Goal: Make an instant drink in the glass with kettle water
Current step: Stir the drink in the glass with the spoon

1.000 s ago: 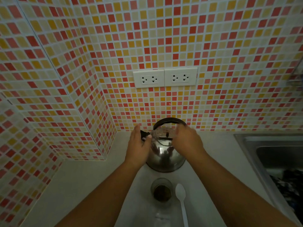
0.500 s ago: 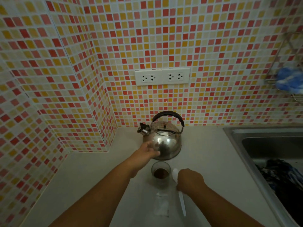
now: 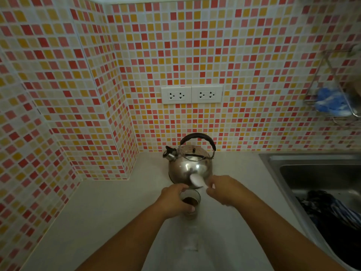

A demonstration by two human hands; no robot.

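A clear glass (image 3: 192,200) with dark brown liquid stands on the pale counter (image 3: 109,212) just in front of the steel kettle (image 3: 189,165). My left hand (image 3: 173,200) is wrapped around the glass from the left. To the right of the glass, my right hand (image 3: 224,189) holds a white plastic spoon (image 3: 197,180), its bowl lifted above the glass rim and in front of the kettle's body. The kettle sits upright against the tiled wall, black handle raised, spout pointing left.
A steel sink (image 3: 312,173) with dark cloth in it lies to the right. A wire rack (image 3: 336,90) holding a blue sponge hangs on the right wall. Two white sockets (image 3: 191,94) sit above the kettle. A clear empty sachet (image 3: 190,241) lies on the counter near me.
Both hands left the kettle. My right hand picked the spoon up off the counter and raised it over the glass. My left hand moved down and closed around the glass.
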